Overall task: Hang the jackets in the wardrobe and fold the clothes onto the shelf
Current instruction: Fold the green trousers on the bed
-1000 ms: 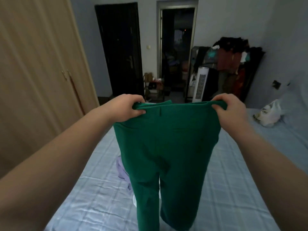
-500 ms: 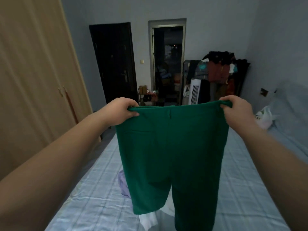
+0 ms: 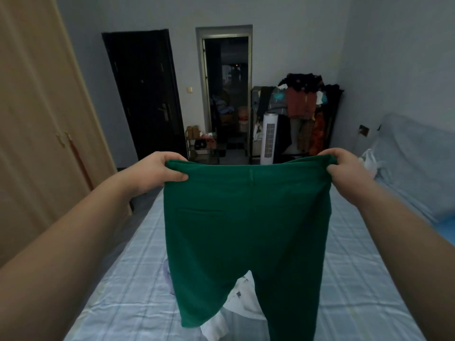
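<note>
Green trousers hang spread out in front of me above the bed. My left hand grips the left corner of the waistband and my right hand grips the right corner, stretching it flat. The left leg hangs short, the right leg runs out of the bottom of the frame. Under the trousers lie a white garment and a lilac one on the sheet. The wooden wardrobe stands shut on my left.
The bed with a pale blue checked sheet fills the foreground. A pillow and a white plastic bag lie at its right. Beyond it stand a loaded clothes rack, a white tower fan, a dark door and an open doorway.
Both hands lifted the trousers higher off the bed and pulled the waistband wider. The left leg has folded up short, uncovering the white garment beneath.
</note>
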The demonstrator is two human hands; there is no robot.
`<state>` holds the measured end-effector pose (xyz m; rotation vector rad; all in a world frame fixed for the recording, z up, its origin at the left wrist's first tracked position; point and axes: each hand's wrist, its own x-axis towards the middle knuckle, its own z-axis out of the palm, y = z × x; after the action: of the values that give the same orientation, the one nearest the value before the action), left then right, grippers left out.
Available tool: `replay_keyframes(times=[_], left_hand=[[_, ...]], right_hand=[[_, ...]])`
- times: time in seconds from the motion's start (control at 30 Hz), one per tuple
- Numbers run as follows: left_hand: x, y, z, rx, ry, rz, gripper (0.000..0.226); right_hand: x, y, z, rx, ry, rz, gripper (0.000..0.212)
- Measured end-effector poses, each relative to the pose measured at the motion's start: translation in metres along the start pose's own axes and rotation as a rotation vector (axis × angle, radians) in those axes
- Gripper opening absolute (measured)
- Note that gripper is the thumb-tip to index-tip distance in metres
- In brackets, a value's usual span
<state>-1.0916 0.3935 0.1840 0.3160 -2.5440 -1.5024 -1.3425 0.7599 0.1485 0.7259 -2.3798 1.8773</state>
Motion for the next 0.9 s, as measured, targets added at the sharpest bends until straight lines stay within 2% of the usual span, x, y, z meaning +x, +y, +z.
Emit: replay_keyframes(times=[0.07,0.13,0.23,0.33,0.43,0.57,0.73,0.9], left_hand=[[0.002,-0.007,0.005,-0.2,0.111,0.012,0.021],[0.006,-0.016,0.012,-0.427,0.16,0.006,0.027],[0.007,-0.025,0.021,-0.64,-0.014,-0.05,0.031],[0.007,-0.033,0.021,-0.673,-0.212,-0.116,0.042],[0.014,-0.039,0.024,-0.632,-0.213,-0.182,0.041],[0.027,-0.047,0.032,-0.587,-0.125,-0.271,0.044],[0.046,-0.051,0.061,-0.612,-0.01,-0.369,0.032],[0.049,-0.043,0.111,-0.71,0.095,-0.391,0.033]], right_hand=[[0.0,0.003,-0.007,0.078,-0.015,-0.001,0.043],[0.001,0.01,-0.014,0.23,-0.085,0.016,0.032],[-0.002,0.022,-0.027,0.396,-0.254,0.087,0.028],[-0.006,0.032,-0.04,0.401,-0.337,0.142,0.033],[-0.009,0.042,-0.047,0.437,-0.366,0.183,0.035],[-0.002,0.053,-0.04,0.492,-0.234,0.296,0.03],[0.004,0.072,-0.013,0.455,-0.032,0.489,0.03],[-0.006,0.072,0.02,0.402,-0.005,0.463,0.021]])
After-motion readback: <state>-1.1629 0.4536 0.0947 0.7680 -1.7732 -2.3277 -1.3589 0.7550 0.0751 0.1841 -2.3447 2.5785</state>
